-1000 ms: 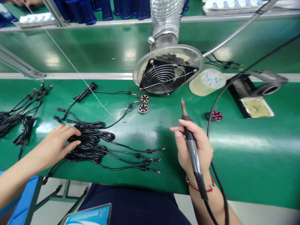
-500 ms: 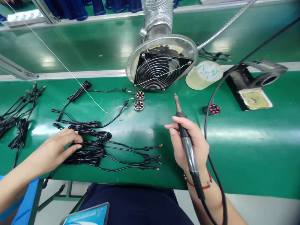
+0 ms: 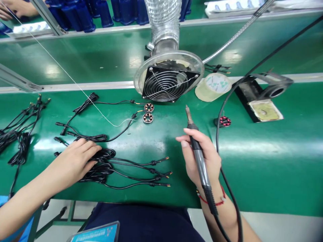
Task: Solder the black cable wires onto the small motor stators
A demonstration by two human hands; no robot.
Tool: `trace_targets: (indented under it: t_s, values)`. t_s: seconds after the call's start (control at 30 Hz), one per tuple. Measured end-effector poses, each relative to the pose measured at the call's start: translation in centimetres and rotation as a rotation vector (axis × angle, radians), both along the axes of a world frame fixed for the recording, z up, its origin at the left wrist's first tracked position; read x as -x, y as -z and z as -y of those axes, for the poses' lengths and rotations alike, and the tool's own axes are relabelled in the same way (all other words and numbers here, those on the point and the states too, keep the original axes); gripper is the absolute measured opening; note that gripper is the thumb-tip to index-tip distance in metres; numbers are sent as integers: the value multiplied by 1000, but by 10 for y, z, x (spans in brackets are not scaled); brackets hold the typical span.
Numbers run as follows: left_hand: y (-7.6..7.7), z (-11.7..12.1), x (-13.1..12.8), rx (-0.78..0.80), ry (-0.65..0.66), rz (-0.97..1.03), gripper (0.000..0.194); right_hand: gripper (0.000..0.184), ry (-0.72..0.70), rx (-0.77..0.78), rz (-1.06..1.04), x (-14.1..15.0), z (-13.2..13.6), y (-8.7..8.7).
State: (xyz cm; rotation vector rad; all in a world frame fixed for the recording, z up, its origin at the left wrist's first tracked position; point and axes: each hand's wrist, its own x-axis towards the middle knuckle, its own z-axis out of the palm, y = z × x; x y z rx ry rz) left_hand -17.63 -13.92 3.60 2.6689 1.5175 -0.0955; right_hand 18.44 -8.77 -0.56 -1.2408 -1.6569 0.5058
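My right hand (image 3: pixel 202 154) is closed around a soldering iron (image 3: pixel 200 161), its bare tip pointing up and away over the green bench. My left hand (image 3: pixel 78 163) lies over the coiled black cables (image 3: pixel 104 168), fingers curled and thumb apart below them, closed about one bundle; the palm hides part of the coils. Stripped cable ends (image 3: pixel 165 185) point right towards my right hand. Farther back, two small ring-shaped copper-wound stators (image 3: pixel 147 117) sit joined to cables. A thin strand of solder wire (image 3: pixel 113 124) hangs down to the bench near them.
A fume extractor fan (image 3: pixel 165 84) hangs above the bench's middle. Right of it stand a pale tape roll (image 3: pixel 213 88), a red-wound stator (image 3: pixel 224 121) and an iron stand with sponge (image 3: pixel 266 110). More cables (image 3: pixel 21 148) lie far left. A co-worker's hand (image 3: pixel 22 8) shows top left.
My left hand has slid right and further over the cable bundles. My right hand holds the soldering iron in nearly the same pose. The whole view has shifted slightly.
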Motion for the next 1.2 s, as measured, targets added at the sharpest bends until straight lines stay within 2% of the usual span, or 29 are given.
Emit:
trace_targets:
  t_s: [0.17, 0.27, 0.37, 0.43, 0.5, 0.57, 0.63, 0.7, 0.77, 0.83, 0.9, 0.97, 1.07, 1.2]
  values:
    - [-11, 3, 22, 127, -125, 82, 33, 31, -41, -30, 4, 1, 0, -1]
    - [-5, -12, 28, 89, -228, 77, 31, 31, -70, -40, 21, 1, 0, -3]
    - [6, -31, 33, 114, -212, -14, 28, 29, -55, -55, 34, 1, -2, -3]
    - [6, -41, 38, 126, -196, -86, 27, 29, -34, -57, 36, 0, -4, -3]
    - [-1, -50, 42, 24, -232, -206, 31, 29, -20, -64, 29, 0, -4, -3]
    - [-13, -58, 42, -150, -301, -326, 36, 29, -24, -78, 12, 0, -5, -4]
    - [-21, -67, 31, -264, -333, -346, 38, 30, -40, -90, -4, 1, -5, -5]
    - [-23, -78, 8, -276, -261, -208, 37, 31, -62, -104, -16, 3, -5, -7]
    - [-18, -91, -27, -206, -121, 3, 35, 32, -80, -119, -15, 3, -6, -8]
    - [-10, -107, -67, -42, -33, 134, 44, 32, -84, -134, -1, 3, -7, -8]
    - [-2, -122, -104, 106, -57, 130, 57, 31, -62, -141, 12, 1, -9, -7]
    - [4, -136, -129, 164, -98, 90, 60, 29, -27, -145, 17, -1, -10, -6]
    - [9, -146, -141, 163, -115, 80, 54, 26, -1, -134, 36, -5, -12, -3]
    - [12, -142, -123, 193, -119, 103, 49, 28, -34, -114, 61, -10, -12, 3]
